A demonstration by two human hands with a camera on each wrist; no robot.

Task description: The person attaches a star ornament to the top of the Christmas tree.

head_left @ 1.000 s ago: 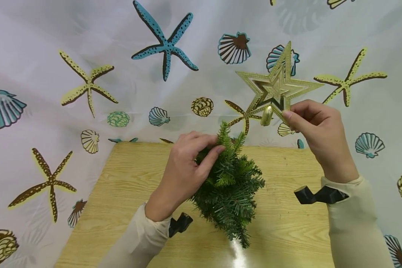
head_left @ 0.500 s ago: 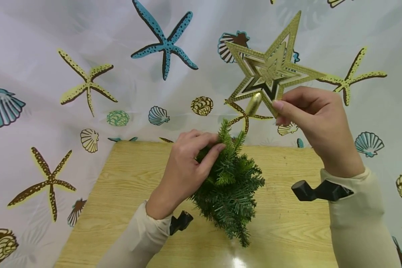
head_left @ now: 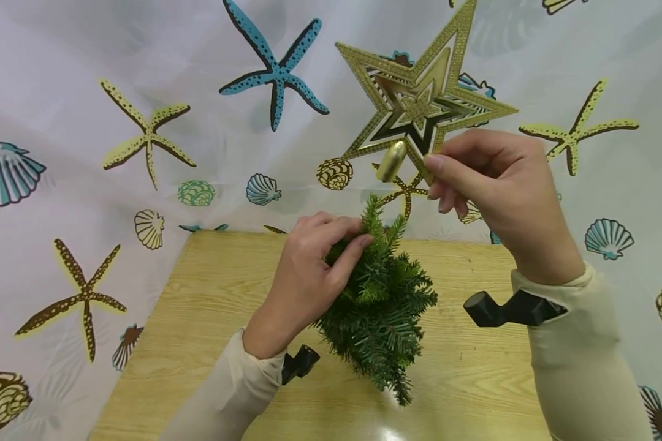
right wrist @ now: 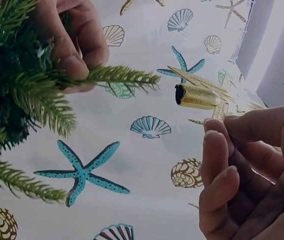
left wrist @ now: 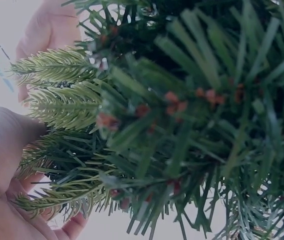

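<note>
A small artificial Christmas tree stands on the wooden table. Near its tip, my left hand pinches a top sprig between thumb and fingers. My right hand pinches a gold star tree topper by one lower point. The topper's short gold tube hangs just above the sprig, apart from it. In the right wrist view the tube's open end faces the sprig tip across a small gap. Branches fill most of the left wrist view, hiding part of the left fingers.
The wooden table lies under the tree. Behind it hangs a white curtain printed with starfish and shells. Black camera mounts sit on both wrists, over the cream sleeves.
My right hand has raised the star and brought it left, so its tube has come over the tree's tip. My left hand keeps its hold on the sprig.
</note>
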